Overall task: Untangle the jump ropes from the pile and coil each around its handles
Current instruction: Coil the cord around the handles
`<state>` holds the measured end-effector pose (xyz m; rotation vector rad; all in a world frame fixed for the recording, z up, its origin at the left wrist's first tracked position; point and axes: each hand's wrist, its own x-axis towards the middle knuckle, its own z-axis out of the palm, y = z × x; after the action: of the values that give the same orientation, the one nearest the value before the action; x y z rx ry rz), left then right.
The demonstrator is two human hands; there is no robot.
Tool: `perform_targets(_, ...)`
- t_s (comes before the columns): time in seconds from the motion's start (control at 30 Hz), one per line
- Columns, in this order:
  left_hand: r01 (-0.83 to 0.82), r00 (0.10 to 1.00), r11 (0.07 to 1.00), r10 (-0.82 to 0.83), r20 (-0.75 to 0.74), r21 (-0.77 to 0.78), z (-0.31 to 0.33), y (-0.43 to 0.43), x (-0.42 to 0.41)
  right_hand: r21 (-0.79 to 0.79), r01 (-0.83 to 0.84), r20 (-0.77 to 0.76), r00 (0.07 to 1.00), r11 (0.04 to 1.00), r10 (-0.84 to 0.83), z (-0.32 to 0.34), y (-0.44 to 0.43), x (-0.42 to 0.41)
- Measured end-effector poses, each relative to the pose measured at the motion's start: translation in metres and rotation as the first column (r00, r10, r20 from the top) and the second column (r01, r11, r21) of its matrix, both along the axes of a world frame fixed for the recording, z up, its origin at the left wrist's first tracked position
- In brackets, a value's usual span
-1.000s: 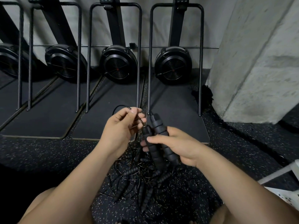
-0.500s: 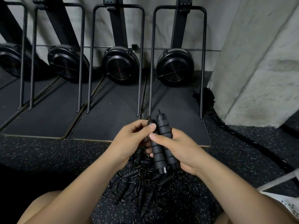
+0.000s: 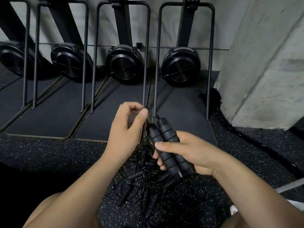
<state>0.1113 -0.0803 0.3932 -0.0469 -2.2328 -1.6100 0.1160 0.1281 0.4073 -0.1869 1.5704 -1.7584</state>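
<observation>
Over the near pile [image 3: 139, 183], my right hand [image 3: 189, 150] grips two handles [image 3: 166, 145], left hand [image 3: 126, 129] pinches cord [image 3: 145, 129] likely to snag there.

R hand [image 3: 189, 152] grips 2 handles [image 3: 164, 135] together over rope pile [image 3: 139, 186]; L hand [image 3: 126, 130], fingers [image 3: 130, 106] curled, beside their tops.

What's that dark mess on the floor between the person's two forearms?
In the head view, a tangled pile of jump ropes lies there on the speckled floor: thin black cords and several ribbed handles mixed together.
</observation>
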Motion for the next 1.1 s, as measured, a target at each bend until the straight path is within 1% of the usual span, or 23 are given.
perform_targets(0.03,0.039,0.998,0.998,-0.041,-0.049,-0.058,0.003,-0.002,-0.001,0.02,-0.059,0.004,0.998,0.998,0.058,0.002,0.002,0.001)
perform_targets(0.1,0.17,0.983,0.981,-0.175,-0.052,-0.091,0.005,-0.003,-0.001,0.034,-0.162,0.01,0.987,0.986,0.162,0.005,0.002,0.003)
perform_targets(0.17,0.265,0.964,0.963,-0.264,0.023,-0.053,0.005,-0.001,0.002,0.025,-0.231,0.006,0.973,0.973,0.231,0.008,0.002,0.006)
perform_targets(0.23,0.29,0.953,0.957,-0.288,0.093,-0.009,0.002,0.001,0.002,0.063,-0.257,-0.036,0.965,0.964,0.259,0.011,0.004,0.007)
perform_targets(0.3,0.268,0.956,0.963,-0.264,0.131,-0.017,-0.001,0.0,0.0,0.131,-0.253,-0.094,0.959,0.959,0.266,0.013,0.008,0.007)
perform_targets(0.37,0.242,0.96,0.97,-0.237,0.147,-0.015,-0.002,-0.001,-0.001,0.164,-0.229,-0.121,0.96,0.959,0.25,0.014,0.01,0.006)
perform_targets(0.47,0.195,0.97,0.98,-0.198,0.14,0.037,0.0,-0.002,-0.004,0.155,-0.168,-0.106,0.977,0.974,0.185,0.016,0.012,0.004)
perform_targets(0.57,0.132,0.988,0.991,-0.134,0.075,0.034,0.004,-0.007,-0.005,0.158,-0.127,-0.064,0.988,0.979,0.139,0.015,0.013,0.001)
perform_targets(0.63,0.11,0.992,0.994,-0.11,0.054,-0.004,0.006,-0.009,-0.005,0.219,-0.162,-0.083,0.979,0.962,0.184,0.015,0.014,0.002)
perform_targets(0.7,0.102,0.992,0.995,-0.1,0.073,-0.013,0.006,-0.01,-0.005,0.255,-0.192,-0.136,0.963,0.948,0.232,0.016,0.015,0.002)
perform_targets(0.77,0.097,0.989,0.992,-0.105,0.106,0.075,0.005,-0.013,-0.007,0.285,-0.175,-0.209,0.948,0.943,0.239,0.019,0.016,0.004)
perform_targets(0.87,0.103,0.966,0.955,-0.163,0.199,0.279,0.006,-0.015,-0.01,0.298,-0.182,-0.294,0.916,0.937,0.271,0.028,0.015,0.01)
perform_targets(0.93,0.115,0.942,0.929,-0.214,0.26,0.351,0.005,-0.008,-0.011,0.323,-0.159,-0.357,0.892,0.933,0.276,0.029,0.012,0.014)
perform_targets(1.03,0.101,0.924,0.899,-0.243,0.294,0.426,0.0,0.007,-0.008,0.338,-0.054,-0.472,0.854,0.94,0.219,0.029,0.006,0.02)
perform_targets(1.1,0.102,0.922,0.924,-0.227,0.314,0.37,-0.005,0.015,-0.006,0.299,0.025,-0.522,0.841,0.954,0.142,0.03,0.002,0.022)
